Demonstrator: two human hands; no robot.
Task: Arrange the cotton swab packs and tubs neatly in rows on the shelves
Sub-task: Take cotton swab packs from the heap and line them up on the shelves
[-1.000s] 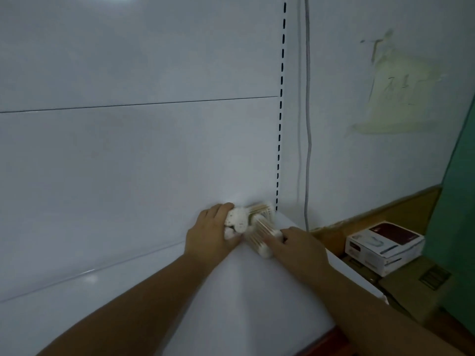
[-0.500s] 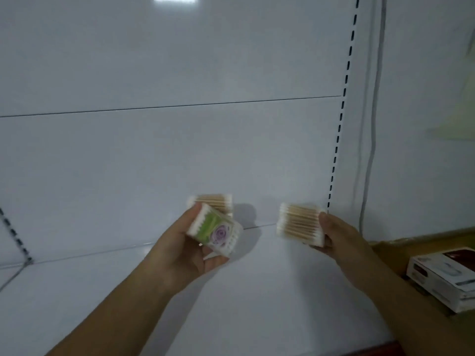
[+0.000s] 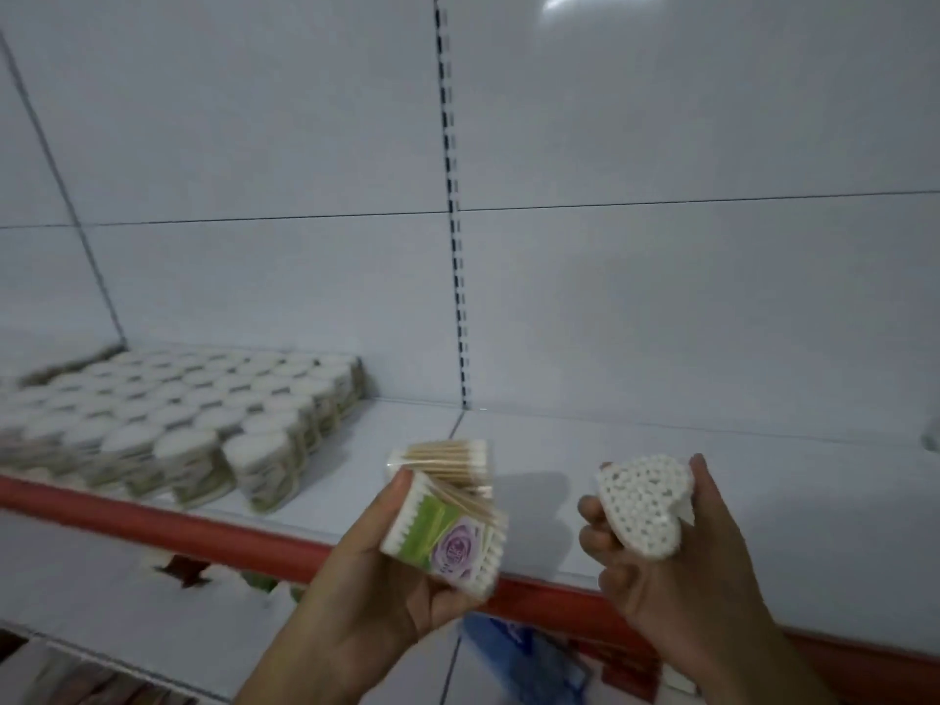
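Note:
My left hand (image 3: 366,597) grips two cotton swab packs: one with a green and purple flower label (image 3: 447,539) and a second, wooden-stick pack (image 3: 447,463) behind it. My right hand (image 3: 676,577) holds a heart-shaped pack of swabs (image 3: 643,503), its white tips facing me. Both hands hover in front of the white shelf (image 3: 661,440) with a red front edge. On the shelf's left stand several rows of heart-shaped swab packs (image 3: 178,419), set upright and close together.
A slotted upright (image 3: 452,221) divides the white back panel. The shelf surface right of the rows is bare. Below the red edge lie a lower white shelf (image 3: 101,602) and a blue bag (image 3: 519,648).
The view has swung left, bringing the rows of packs into sight. Both hands have carried their packs away from the back corner toward the shelf front; the right pack now shows its end.

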